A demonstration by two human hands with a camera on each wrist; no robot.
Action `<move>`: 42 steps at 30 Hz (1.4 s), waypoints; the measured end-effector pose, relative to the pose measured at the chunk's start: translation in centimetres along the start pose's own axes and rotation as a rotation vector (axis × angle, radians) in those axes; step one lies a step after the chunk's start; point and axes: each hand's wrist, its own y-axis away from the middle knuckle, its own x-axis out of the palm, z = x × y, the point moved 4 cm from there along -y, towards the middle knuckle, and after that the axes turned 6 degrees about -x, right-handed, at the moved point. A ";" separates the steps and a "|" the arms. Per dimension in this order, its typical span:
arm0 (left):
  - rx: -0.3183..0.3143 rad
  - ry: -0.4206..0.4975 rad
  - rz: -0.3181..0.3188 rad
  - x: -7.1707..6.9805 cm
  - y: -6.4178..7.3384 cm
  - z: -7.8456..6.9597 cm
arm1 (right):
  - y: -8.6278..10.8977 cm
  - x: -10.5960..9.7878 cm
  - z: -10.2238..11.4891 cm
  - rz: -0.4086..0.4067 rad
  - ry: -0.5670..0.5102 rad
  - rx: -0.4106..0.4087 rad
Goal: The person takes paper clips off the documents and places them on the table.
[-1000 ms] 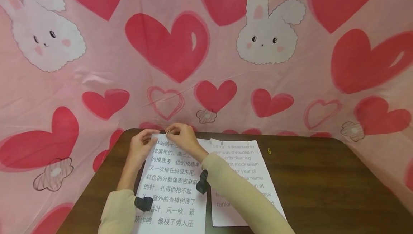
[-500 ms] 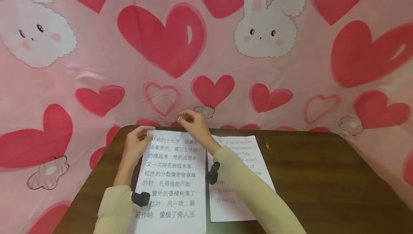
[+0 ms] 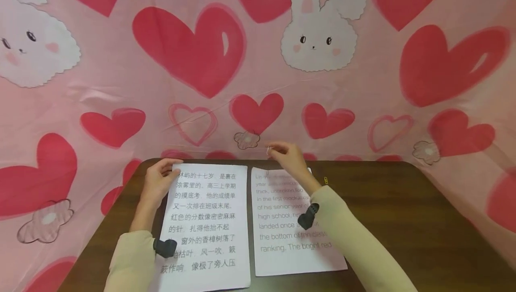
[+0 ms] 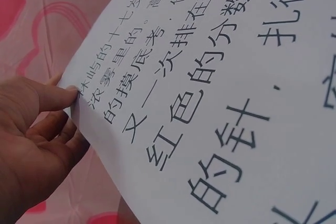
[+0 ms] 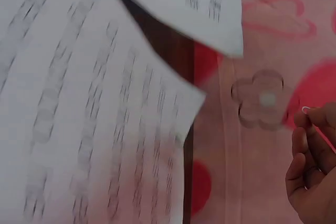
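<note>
1. Furthest left, I see the person's left hand (image 3: 158, 179), thumb over and fingers under a far corner, nearly together with just paper between; I read that pinch as steadying the page
2. Next is the Chinese-text sheet (image 3: 205, 207), on the left part of the tabletop (image 3: 387, 225); whether the pinched corner is lifted, I can't tell
3. A small white clip (image 5: 305, 109) is up in the air near the tabletop's far edge, apart from both sheets
4. Just beside the first sheet lies the English-text sheet (image 3: 280, 229), squared to face the person, presumably for access
5. The right hand (image 3: 289, 160) has its fingers curled, tips pinched on that clip, likely because something so thin needs a fingertip hold
6. Beyond, a yellow clip (image 3: 326, 180) lies on the tabletop, within easy reach, I'd judge
</note>
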 end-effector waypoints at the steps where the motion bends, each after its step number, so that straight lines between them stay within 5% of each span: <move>1: -0.001 -0.007 -0.002 -0.1 -0.1 0.0 | 0.2 -0.9 -0.6 -0.008 0.001 0.018; 12: -0.013 -0.026 0.000 -0.1 -0.7 0.2 | 2.9 -8.4 -6.7 -0.070 0.154 0.134; 21: -0.038 -0.085 -0.023 0.0 -0.9 1.1 | 4.7 -11.8 -9.2 0.035 0.361 0.176; 30: -0.021 -0.149 0.025 1.5 -1.3 1.0 | 7.0 -13.9 -11.2 0.123 0.457 0.285; 42: -0.011 -0.209 0.026 2.3 -2.3 0.9 | 7.3 -14.5 -11.5 0.160 0.568 0.211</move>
